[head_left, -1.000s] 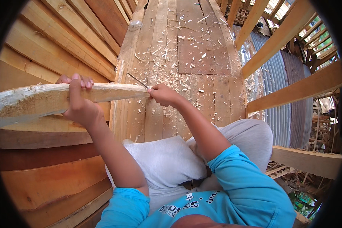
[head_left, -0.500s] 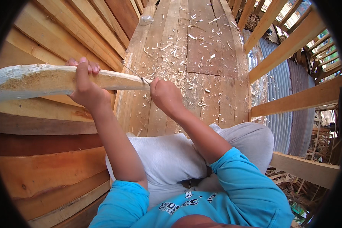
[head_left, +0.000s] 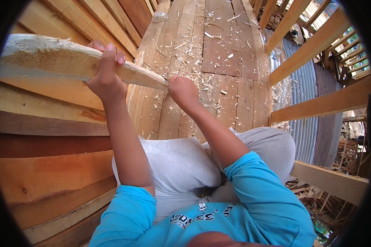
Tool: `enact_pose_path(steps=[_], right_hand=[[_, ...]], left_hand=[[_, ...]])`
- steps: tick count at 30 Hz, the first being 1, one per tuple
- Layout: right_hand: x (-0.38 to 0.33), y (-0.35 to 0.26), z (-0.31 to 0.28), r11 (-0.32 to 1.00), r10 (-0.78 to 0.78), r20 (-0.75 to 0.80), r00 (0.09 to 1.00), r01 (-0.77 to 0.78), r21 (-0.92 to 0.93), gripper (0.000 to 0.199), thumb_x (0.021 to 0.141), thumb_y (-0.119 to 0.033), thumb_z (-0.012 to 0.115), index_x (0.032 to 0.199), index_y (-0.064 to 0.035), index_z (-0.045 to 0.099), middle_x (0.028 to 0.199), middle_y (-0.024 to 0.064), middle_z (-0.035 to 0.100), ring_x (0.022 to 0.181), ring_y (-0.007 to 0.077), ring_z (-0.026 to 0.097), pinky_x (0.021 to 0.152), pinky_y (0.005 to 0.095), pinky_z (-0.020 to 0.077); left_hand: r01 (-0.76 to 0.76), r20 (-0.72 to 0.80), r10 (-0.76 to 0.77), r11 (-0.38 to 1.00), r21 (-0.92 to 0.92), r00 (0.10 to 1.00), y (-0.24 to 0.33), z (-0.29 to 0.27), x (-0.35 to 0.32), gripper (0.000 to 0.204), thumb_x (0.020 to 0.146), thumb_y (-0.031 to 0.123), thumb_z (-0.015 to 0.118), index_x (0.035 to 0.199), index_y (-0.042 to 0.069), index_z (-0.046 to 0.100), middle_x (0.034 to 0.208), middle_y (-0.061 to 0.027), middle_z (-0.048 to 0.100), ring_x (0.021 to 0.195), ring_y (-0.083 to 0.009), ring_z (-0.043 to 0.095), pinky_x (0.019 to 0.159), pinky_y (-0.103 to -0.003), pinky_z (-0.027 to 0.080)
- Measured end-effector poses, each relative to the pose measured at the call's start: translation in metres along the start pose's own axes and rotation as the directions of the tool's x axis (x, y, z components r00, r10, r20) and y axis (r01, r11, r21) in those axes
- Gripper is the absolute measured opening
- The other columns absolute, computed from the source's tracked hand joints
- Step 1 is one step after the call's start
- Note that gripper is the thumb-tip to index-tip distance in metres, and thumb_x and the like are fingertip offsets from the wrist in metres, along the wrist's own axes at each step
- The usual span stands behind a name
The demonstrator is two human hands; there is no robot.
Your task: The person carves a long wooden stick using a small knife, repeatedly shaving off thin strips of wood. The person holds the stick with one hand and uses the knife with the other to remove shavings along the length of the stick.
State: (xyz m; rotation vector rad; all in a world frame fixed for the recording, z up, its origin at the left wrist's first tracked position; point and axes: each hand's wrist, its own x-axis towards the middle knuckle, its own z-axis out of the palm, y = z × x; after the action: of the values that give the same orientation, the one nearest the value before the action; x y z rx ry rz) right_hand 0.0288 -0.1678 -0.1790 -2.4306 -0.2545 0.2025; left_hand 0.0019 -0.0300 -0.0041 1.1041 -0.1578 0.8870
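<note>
A long, pale piece of carved wood [head_left: 74,61], broad and rough at the left and narrowing to the right, slants across in front of me. My left hand [head_left: 109,76] is closed around its middle, thumb on the near face and fingers over the far edge. At the narrow tip, my right hand [head_left: 183,92] makes a fist, touching or nearly touching the wood. From that fist a thin, dark knife blade [head_left: 154,70] sticks out to the upper left, along the wood's far edge. Its handle is hidden in my fingers.
Wood shavings [head_left: 210,35] litter the plank floor [head_left: 243,107]. Stacked boards [head_left: 57,177] lean along the left. Wooden rails [head_left: 317,105] and corrugated metal sheets [head_left: 303,99] line the right side. A small clear plastic container [head_left: 160,17] sits at the far left of the floor.
The carved wood now tilts more, its broad left end raised and farther from me. My left hand has shifted up and right with it; my right hand has moved slightly up and right.
</note>
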Motion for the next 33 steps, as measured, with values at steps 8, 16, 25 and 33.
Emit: enact_pose_path(steps=[8,16,25,33], right_hand=[[0.006,-0.043,-0.028,0.954,0.056,0.0,0.998,-0.054,0.296,0.057,0.097,-0.031,0.03,0.075,0.008,0.065,0.076,0.0307,0.064,0.077,0.0482,0.063,0.079,0.0533,0.0498],[-0.001,-0.043,-0.035,0.952,-0.044,0.047,0.998,0.027,0.304,0.06,0.1,-0.035,0.032,0.073,0.009,0.062,0.075,0.0332,0.061,0.075,0.0495,0.061,0.076,0.0531,0.0483],[0.005,0.003,-0.007,0.982,-0.111,0.147,0.983,0.086,0.166,0.045,0.099,-0.029,0.037,0.094,0.0063,0.065,0.083,0.0285,0.065,0.086,0.0459,0.063,0.079,0.0502,0.0491],[0.006,0.062,0.015,0.996,-0.02,0.177,0.984,0.003,0.091,0.044,0.099,-0.026,0.037,0.108,0.0076,0.064,0.11,0.0299,0.063,0.101,0.0434,0.063,0.085,0.0466,0.0493]], left_hand=[[0.073,0.146,-0.07,0.997,-0.012,0.987,-0.02,-0.009,0.028,0.042,0.081,-0.007,0.062,0.115,0.007,0.042,0.089,-0.0052,0.052,0.062,-0.0125,0.052,0.057,-0.029,0.045],[0.087,0.201,-0.087,0.996,0.01,0.976,-0.026,0.003,0.05,0.019,0.082,-0.002,0.063,0.094,0.007,0.051,0.078,-0.002,0.05,0.061,-0.0118,0.049,0.06,-0.029,0.043],[0.157,0.377,-0.167,0.986,0.057,0.911,-0.032,0.025,0.04,0.016,0.082,0.005,0.066,0.093,0.007,0.054,0.076,0.0007,0.05,0.062,-0.0095,0.047,0.061,-0.027,0.041],[0.169,0.427,-0.156,0.986,0.009,0.89,-0.042,0.039,0.045,0.018,0.081,0.009,0.068,0.092,0.007,0.054,0.07,0.0008,0.049,0.061,-0.0104,0.048,0.061,-0.026,0.041]])
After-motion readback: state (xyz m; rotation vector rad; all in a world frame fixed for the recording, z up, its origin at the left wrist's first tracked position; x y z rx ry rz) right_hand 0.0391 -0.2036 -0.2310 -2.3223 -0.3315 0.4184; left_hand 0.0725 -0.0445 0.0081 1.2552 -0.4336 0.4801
